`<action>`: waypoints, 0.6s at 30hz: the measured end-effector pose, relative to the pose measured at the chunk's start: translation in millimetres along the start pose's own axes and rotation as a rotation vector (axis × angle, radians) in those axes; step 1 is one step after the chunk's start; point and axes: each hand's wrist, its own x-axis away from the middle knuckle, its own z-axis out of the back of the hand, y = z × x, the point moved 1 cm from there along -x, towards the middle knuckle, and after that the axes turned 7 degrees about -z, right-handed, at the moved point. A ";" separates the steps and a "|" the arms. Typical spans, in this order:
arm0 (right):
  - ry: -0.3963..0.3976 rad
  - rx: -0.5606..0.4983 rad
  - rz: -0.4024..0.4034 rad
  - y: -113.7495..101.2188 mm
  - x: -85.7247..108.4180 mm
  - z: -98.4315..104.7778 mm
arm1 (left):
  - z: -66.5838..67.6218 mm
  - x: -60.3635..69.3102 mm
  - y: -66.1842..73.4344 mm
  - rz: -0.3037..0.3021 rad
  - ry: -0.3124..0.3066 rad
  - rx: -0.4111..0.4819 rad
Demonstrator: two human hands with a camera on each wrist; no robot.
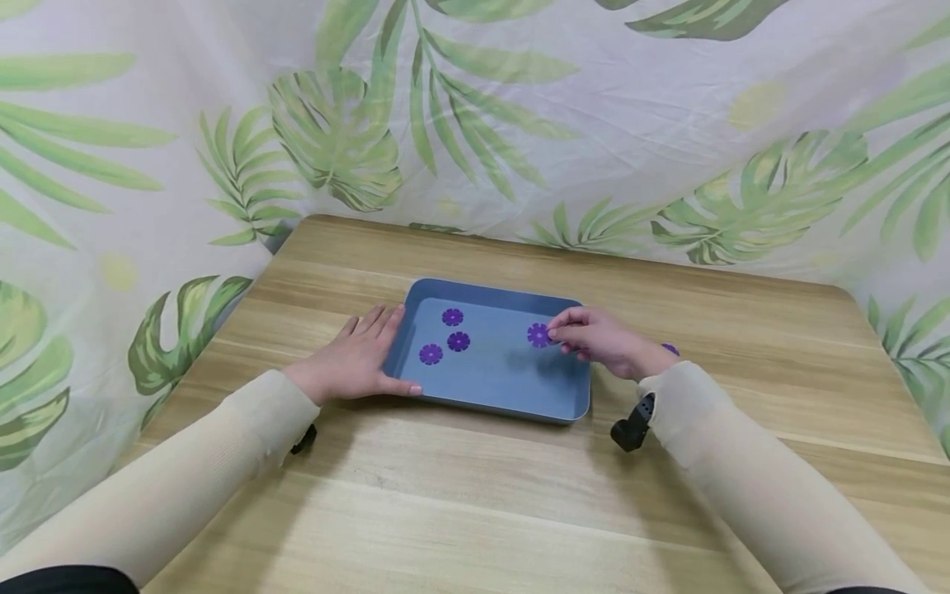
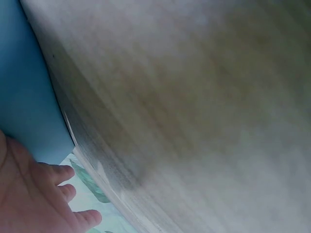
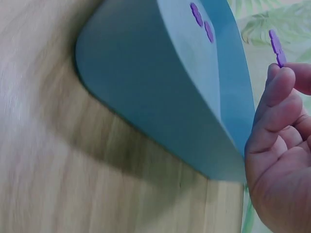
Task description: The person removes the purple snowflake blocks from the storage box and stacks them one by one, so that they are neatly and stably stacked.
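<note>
A blue rectangular tray (image 1: 490, 388) lies on the table, with three purple flower-shaped notched discs (image 1: 458, 341) in its left part. My left hand (image 1: 359, 355) rests against the tray's left side, fingers straight and spread, the thumb along the near rim. In the left wrist view, that palm (image 2: 29, 194) shows beside the tray wall (image 2: 34, 111). Above the tray's right part, my right hand (image 1: 597, 337) pinches another purple notched disc (image 1: 538, 335) between thumb and fingertips. The right wrist view shows this disc (image 3: 277, 47) held edge-on, above the tray's rim.
Another purple piece (image 1: 670, 349) lies on the wooden table (image 1: 416, 487), right of the tray and mostly hidden by the right wrist. A leaf-patterned cloth (image 1: 505, 124) hangs behind the table's far edge.
</note>
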 end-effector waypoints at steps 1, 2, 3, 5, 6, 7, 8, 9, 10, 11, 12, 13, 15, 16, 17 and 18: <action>0.003 -0.004 0.001 1.0 1.8 3.2 | 0.4 -0.4 0.1 0.001 -0.004 -0.006; 0.009 -0.007 0.000 2.1 3.3 6.4 | 0.6 -0.7 0.0 0.002 -0.008 -0.011; 0.015 -0.010 0.000 3.2 4.7 9.4 | 1.0 -0.8 0.4 -0.001 -0.007 -0.015; 0.025 -0.016 -0.001 5.7 7.2 15.3 | 1.5 -1.0 1.0 -0.006 -0.011 -0.027; 0.030 -0.012 0.002 7.1 8.4 18.0 | 1.9 -0.9 1.4 -0.011 -0.009 -0.033; 0.035 -0.009 0.005 8.5 9.5 20.6 | 2.3 -0.9 1.7 -0.018 -0.006 -0.043; 0.039 -0.005 0.009 10.0 10.7 23.3 | 2.3 -1.0 1.7 -0.021 -0.007 -0.054; 0.042 -0.004 0.013 11.7 11.9 26.1 | 2.6 -0.8 1.8 -0.025 -0.005 -0.065; 0.046 -0.003 0.016 13.3 13.2 28.9 | 3.1 -0.6 2.0 -0.027 -0.007 -0.076; 0.049 -0.002 0.020 15.0 14.7 31.9 | 3.3 -0.6 2.0 -0.030 -0.005 -0.085; 0.053 -0.005 0.024 16.6 16.3 35.0 | 3.5 -0.4 2.2 -0.034 -0.001 -0.089; 0.058 -0.013 0.025 18.5 17.7 38.4 | 3.6 -0.4 2.4 -0.035 0.000 -0.091; 0.068 -0.029 0.024 22.5 20.7 45.9 | 4.0 -0.4 2.8 -0.033 -0.004 -0.094; 0.074 -0.034 0.023 24.5 22.1 50.1 | 4.3 -0.4 3.0 -0.035 -0.002 -0.089; 0.080 -0.036 0.023 26.6 23.4 54.4 | 4.2 -0.6 2.9 -0.036 -0.001 -0.086; 0.088 -0.039 0.021 28.8 24.6 59.0 | 4.4 -0.6 3.2 -0.037 0.000 -0.081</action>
